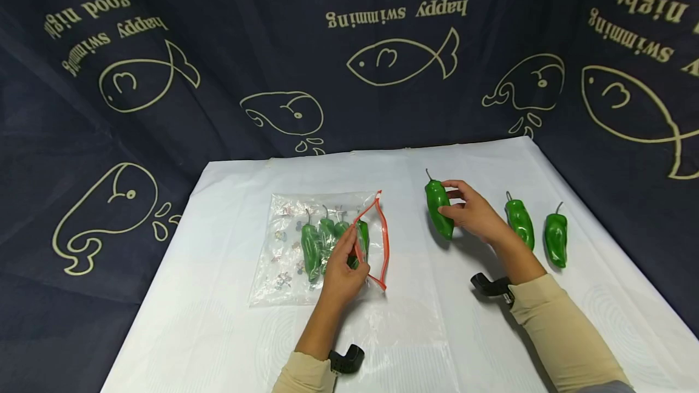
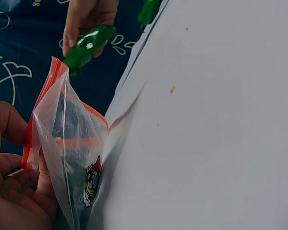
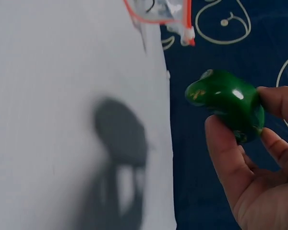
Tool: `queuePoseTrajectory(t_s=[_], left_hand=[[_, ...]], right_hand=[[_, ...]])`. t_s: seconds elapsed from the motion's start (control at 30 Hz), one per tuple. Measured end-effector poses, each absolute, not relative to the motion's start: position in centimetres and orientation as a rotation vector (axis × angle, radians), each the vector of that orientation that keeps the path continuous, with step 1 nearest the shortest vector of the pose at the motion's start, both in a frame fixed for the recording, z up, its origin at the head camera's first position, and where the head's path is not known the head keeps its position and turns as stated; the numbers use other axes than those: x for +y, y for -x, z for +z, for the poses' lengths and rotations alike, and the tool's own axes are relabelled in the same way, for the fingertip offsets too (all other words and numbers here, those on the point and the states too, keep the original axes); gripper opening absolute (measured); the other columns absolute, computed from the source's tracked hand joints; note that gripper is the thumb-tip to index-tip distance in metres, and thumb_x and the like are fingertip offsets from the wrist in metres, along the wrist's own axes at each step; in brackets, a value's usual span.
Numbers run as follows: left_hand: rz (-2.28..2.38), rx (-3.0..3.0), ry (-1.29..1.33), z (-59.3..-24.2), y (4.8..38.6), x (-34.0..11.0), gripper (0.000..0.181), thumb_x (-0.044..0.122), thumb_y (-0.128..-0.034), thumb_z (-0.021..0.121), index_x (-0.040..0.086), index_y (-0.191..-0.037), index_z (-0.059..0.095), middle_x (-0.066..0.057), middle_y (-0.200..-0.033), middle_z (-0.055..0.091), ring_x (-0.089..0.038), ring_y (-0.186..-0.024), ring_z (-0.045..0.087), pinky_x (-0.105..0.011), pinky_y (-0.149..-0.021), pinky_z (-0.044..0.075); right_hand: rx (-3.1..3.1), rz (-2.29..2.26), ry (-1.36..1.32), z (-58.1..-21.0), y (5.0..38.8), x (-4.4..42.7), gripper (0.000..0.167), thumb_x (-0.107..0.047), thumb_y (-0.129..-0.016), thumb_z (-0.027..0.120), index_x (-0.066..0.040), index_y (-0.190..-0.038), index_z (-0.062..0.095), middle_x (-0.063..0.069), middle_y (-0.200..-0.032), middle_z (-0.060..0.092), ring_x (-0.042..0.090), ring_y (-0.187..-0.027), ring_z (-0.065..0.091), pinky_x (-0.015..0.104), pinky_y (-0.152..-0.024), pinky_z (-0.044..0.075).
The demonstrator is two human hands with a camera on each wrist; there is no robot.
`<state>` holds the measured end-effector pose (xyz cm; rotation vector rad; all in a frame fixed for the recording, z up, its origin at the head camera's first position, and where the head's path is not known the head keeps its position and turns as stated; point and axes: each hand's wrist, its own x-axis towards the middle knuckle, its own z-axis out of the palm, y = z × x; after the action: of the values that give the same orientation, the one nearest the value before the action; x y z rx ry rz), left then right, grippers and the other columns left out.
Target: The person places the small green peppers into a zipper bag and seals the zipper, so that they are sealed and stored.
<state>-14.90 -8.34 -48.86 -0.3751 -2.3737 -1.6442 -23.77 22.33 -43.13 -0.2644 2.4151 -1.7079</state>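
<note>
Green pepper (image 1: 438, 208) sits pinched in the right hand (image 1: 474, 213), thumb opposite fingers; leftward of it, the left hand (image 1: 343, 276) grips the red-edged zip bag (image 1: 284, 241) at its gaping mouth. This looks like bagging; the next move probably calls for carrying the pepper inside.

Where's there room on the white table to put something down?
There's bare white tabletop left of the bag, and a gap between its red edge and the held pepper. It's crowded among the bagged peppers and around the right hand and two loose peppers.
</note>
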Motion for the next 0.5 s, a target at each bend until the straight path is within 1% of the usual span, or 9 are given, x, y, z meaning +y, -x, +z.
queuePoseTrajectory(t_s=[0.13,0.2,0.33,0.5], left_hand=[[-1.645,-2.369,0.387,-48.8,15.0,-8.3,0.076,-0.004,-0.0715,0.058,-0.008,-0.146,0.041,-0.016,-0.154,0.039,-0.032,-0.141,0.036,-0.04,-0.11,0.034],[-1.635,-2.377,0.384,-48.8,15.0,-8.3,0.076,-0.004,-0.0718,0.058,-0.007,-0.146,0.042,-0.014,-0.154,0.039,-0.031,-0.14,0.036,-0.039,-0.11,0.035],[-1.642,-2.389,0.368,-48.8,15.0,-8.3,0.076,-0.004,-0.0717,0.058,-0.006,-0.146,0.042,-0.011,-0.155,0.039,-0.028,-0.141,0.036,-0.039,-0.11,0.035],[-1.639,-2.389,0.362,-49.0,14.9,-8.3,0.077,-0.004,-0.0709,0.058,-0.006,-0.146,0.042,-0.013,-0.155,0.039,-0.028,-0.141,0.036,-0.04,-0.111,0.034]], right_hand=[[2.336,-1.823,0.235,-43.2,23.7,21.5,0.066,-0.005,-0.093,0.063,-0.004,-0.15,0.031,0.029,-0.139,0.041,0.02,-0.096,0.061,0.033,-0.07,0.057],[2.304,-1.873,0.228,-43.3,23.6,21.0,0.064,-0.003,-0.093,0.062,-0.003,-0.149,0.031,0.03,-0.137,0.041,0.02,-0.096,0.061,0.035,-0.071,0.058],[2.265,-1.928,0.217,-43.5,23.4,19.9,0.064,-0.002,-0.093,0.06,-0.004,-0.15,0.029,0.03,-0.137,0.04,0.025,-0.1,0.061,0.037,-0.072,0.058],[2.242,-1.89,0.233,-43.8,22.9,18.7,0.064,-0.005,-0.094,0.061,-0.006,-0.15,0.031,0.028,-0.138,0.04,0.031,-0.105,0.06,0.038,-0.074,0.058]])
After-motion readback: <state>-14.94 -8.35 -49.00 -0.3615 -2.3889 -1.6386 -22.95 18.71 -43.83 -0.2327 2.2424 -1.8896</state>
